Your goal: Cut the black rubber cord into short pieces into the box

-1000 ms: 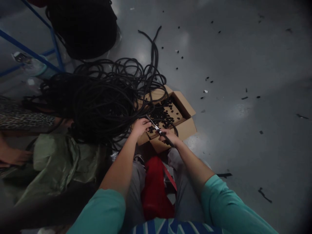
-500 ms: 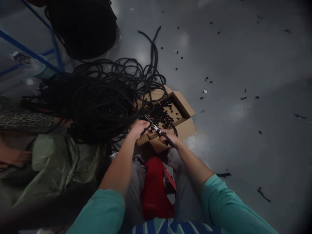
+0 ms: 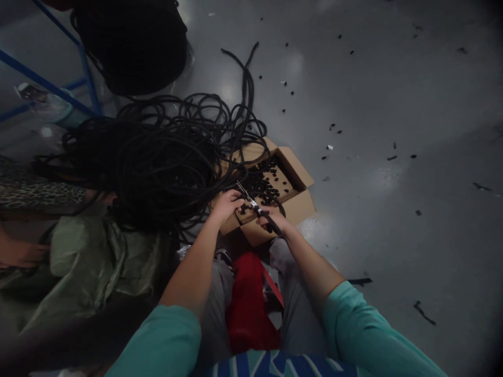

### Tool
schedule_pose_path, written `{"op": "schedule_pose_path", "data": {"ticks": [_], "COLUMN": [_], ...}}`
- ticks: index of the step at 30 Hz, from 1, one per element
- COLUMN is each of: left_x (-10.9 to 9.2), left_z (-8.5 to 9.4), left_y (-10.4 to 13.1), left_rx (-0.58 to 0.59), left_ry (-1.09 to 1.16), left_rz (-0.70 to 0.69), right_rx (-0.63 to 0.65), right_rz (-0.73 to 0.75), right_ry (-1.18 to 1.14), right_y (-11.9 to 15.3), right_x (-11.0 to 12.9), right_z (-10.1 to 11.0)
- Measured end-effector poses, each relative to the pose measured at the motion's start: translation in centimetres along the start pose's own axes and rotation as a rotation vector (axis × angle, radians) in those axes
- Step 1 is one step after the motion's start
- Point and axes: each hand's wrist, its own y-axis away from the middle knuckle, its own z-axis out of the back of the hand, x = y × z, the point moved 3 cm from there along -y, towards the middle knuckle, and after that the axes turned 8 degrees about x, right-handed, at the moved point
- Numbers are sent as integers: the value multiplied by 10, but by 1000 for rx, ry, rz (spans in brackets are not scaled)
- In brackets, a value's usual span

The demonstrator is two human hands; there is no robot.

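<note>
My right hand [image 3: 273, 215] grips a pair of scissors [image 3: 254, 204] with black handles and thin metal blades, which point up and left over the box. Opposite it, my left hand [image 3: 227, 206] has its fingers closed around a black cord, mostly hidden by the fingers, close to the blades. Beneath both hands is an open cardboard box [image 3: 301, 209] with many short black cut pieces [image 3: 267, 183] inside. A large tangle of black cord [image 3: 157, 162] spreads to the left and hangs over the box's edge.
A big black coil [image 3: 133, 47] stands at the upper left beside a blue metal frame [image 3: 88, 78]. Another person's hand [image 3: 23, 254] is at the left, near green sheeting [image 3: 90, 262]. Black scraps dot the grey floor [image 3: 373, 209]. Something red [image 3: 249, 303] is between my legs.
The scissors and my right hand have shifted slightly, and the blades now sit a little farther right. My left hand has lifted slightly, and less cord shows at its fingers.
</note>
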Motion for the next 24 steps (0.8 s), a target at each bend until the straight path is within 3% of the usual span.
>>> {"op": "schedule_pose_path", "data": {"ticks": [9,15,24], "left_x": [3,3,4], "left_z": [-9,-5,-4], "left_y": [1,0,1], "left_rx": [78,55,-9], "left_ry": [84,79,84], "left_rz": [49,77,116], "right_rx": [-20,-14,-49], "right_rz": [71,25,-34], "right_ry": [42,119,55], "right_y": [-2,1,5], "right_x": [2,4,7], "right_z": [0,3,0]}}
